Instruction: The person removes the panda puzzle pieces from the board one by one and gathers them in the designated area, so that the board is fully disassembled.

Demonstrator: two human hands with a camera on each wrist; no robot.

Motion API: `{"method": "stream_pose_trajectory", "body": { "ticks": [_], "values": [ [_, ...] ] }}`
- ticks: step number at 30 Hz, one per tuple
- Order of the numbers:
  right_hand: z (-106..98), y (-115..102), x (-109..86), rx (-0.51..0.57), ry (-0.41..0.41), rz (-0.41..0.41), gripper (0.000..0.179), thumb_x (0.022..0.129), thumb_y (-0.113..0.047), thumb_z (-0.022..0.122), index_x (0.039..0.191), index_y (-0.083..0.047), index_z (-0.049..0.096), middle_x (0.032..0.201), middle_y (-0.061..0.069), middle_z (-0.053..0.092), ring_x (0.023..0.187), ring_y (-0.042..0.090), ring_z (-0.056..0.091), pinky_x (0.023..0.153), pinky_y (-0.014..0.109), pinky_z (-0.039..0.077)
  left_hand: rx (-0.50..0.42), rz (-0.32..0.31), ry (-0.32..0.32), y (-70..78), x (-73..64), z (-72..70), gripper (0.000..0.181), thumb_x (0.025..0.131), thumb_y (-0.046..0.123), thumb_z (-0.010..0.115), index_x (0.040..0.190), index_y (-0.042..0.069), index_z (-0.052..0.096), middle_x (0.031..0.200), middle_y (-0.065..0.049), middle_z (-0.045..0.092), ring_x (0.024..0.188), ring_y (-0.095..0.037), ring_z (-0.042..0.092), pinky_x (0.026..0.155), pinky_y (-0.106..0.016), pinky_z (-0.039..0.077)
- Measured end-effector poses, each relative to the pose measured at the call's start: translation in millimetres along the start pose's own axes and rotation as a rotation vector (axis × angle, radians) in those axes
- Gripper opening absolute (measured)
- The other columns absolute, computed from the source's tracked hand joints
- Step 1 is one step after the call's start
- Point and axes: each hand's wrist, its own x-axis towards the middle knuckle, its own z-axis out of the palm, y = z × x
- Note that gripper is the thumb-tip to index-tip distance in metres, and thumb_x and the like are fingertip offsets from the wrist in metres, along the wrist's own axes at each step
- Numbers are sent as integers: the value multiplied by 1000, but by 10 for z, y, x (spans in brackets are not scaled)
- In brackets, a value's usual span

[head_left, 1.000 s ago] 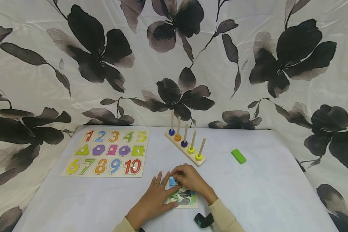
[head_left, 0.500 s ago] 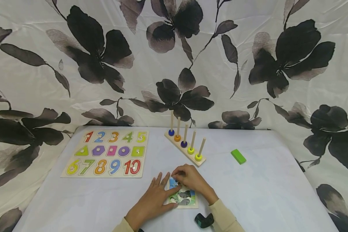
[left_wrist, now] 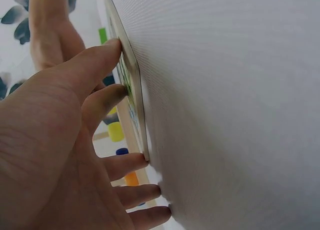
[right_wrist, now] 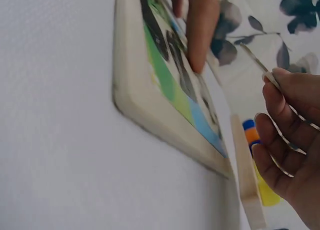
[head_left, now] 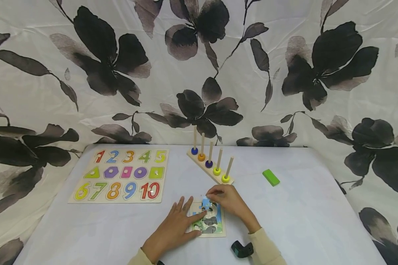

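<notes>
A small panda jigsaw puzzle [head_left: 223, 236] in a pale wooden tray lies near the front of the table. My left hand [head_left: 172, 228] is spread over its left side, fingers mostly straight; in the left wrist view the thumb [left_wrist: 97, 59] and index finger touch the puzzle, while other fingertips reach the tray edge and tabletop. Between thumb and index finger, my right hand [head_left: 230, 200] pinches a thin puzzle piece [right_wrist: 256, 58] above the puzzle's top edge. The right wrist view shows that piece edge-on, raised off the tray. The left hand partly hides the picture.
A wooden number-and-shape board [head_left: 119, 200] lies at the left. Behind the puzzle stands a peg stacker [head_left: 202, 165] with coloured rings. A green block [head_left: 271, 177] sits to the right. A black curved device [head_left: 242, 249] is by the right wrist. Floral cloth [head_left: 268, 92] hangs behind.
My right hand has moved right and slightly up from the puzzle's upper left corner, with the piece in its fingers. A pale patch shows at that corner. The left hand stays almost still.
</notes>
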Motion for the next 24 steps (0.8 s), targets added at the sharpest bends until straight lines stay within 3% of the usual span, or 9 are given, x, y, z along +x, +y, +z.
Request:
{"method": "stream_pose_trajectory", "body": {
  "ticks": [6,18,24],
  "values": [
    [-207,61,-119,8,61,77,10,89,-22,68,92,-14,74,87,-6,70,90,14,64,77,29,52,-11,-14,-2,4,-3,-4,52,89,52,59,138,35,52,154,-24,25,140,-51,18,108,-65,23],
    [-577,269,-377,-21,137,172,8,89,-20,68,92,-15,73,87,-7,70,89,14,64,82,36,51,-31,-17,9,-5,-8,7,51,89,51,60,137,35,53,154,-23,26,141,-48,18,109,-63,22],
    [-678,401,-492,-30,131,200,12,90,-23,67,92,-13,73,86,-5,70,82,11,62,75,27,51,-36,-17,12,-8,-11,7,51,88,50,61,137,36,53,154,-22,26,141,-48,19,109,-63,23]
  ]
}}
